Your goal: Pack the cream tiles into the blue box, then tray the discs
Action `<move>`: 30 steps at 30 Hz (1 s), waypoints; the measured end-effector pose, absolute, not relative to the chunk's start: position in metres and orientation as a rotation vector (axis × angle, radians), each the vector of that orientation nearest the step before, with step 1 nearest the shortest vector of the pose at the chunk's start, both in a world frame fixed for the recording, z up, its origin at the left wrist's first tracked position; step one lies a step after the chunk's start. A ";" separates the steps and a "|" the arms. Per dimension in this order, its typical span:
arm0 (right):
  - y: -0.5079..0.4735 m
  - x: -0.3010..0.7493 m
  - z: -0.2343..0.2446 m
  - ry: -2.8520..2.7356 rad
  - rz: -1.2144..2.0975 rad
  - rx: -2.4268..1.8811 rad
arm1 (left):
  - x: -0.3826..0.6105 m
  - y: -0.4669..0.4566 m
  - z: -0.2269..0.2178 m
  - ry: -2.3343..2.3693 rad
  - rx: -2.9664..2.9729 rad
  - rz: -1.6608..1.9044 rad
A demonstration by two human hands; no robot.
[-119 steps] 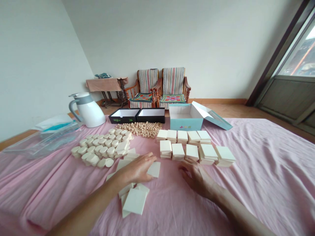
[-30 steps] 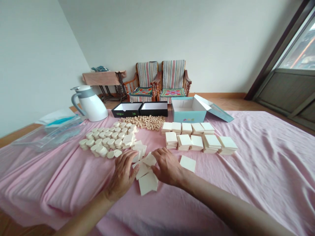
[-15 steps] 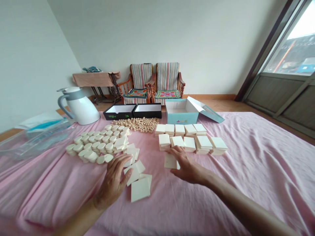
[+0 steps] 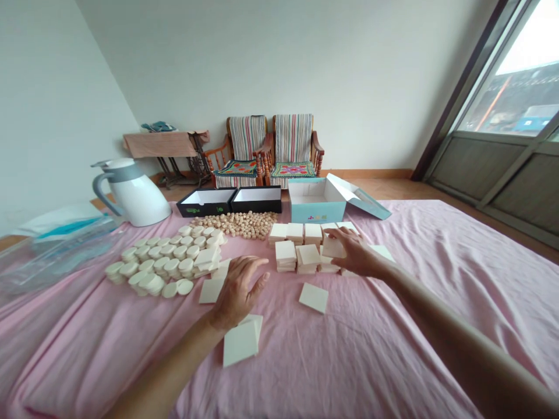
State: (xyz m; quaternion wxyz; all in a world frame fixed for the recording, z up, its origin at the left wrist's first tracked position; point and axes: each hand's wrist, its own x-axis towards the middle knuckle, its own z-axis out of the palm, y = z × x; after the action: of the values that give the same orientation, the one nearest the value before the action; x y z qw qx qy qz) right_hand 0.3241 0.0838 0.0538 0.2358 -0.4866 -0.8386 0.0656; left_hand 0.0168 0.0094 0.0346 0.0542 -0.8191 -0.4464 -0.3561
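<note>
My right hand [image 4: 358, 255] reaches over the stacks of pale square tiles [image 4: 286, 251], with fingers and thumb pinching a square tile [image 4: 332, 248] above the front row. Parts of the stacks under this hand are hidden. My left hand [image 4: 239, 291] hovers palm down by the loose square tiles, thumb apart from the fingers, and nothing shows in it. One loose tile [image 4: 212, 290] pokes out on its left. Nearer me lie overlapping tiles [image 4: 241, 344]. A single tile [image 4: 314, 297] lies on the pink cloth between my hands.
Rows of stacked round discs [image 4: 166, 263] stand at left, with a heap of small wooden beads [image 4: 238, 224] behind. Beyond are black boxes [image 4: 257, 199], a light blue box [image 4: 317, 210] with its lid [image 4: 364, 201], and a white jug [image 4: 137, 195]. Clear plastic packaging [image 4: 56, 250] lies far left.
My right hand has moved right and away from me, over the stacks, with a tile. My left hand has shifted right. The tile between my hands now lies turned and uncovered.
</note>
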 end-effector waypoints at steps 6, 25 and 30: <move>0.056 0.320 0.061 -2.194 0.332 -1.136 | 0.011 0.010 0.024 -1.370 -2.464 -1.175; -0.001 0.268 0.043 -2.608 0.472 -1.144 | -0.002 0.013 0.022 -1.440 -2.370 -1.344; -0.003 0.250 0.037 -2.485 0.342 -1.188 | -0.002 0.013 0.023 -1.459 -2.329 -1.369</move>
State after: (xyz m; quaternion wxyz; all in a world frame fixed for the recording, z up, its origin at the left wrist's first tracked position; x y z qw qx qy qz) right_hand 0.2504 -0.0029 0.0365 0.1821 -0.4208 -0.8804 0.1212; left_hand -0.0021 0.0126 0.0235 0.0355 -0.7580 -0.4750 -0.4456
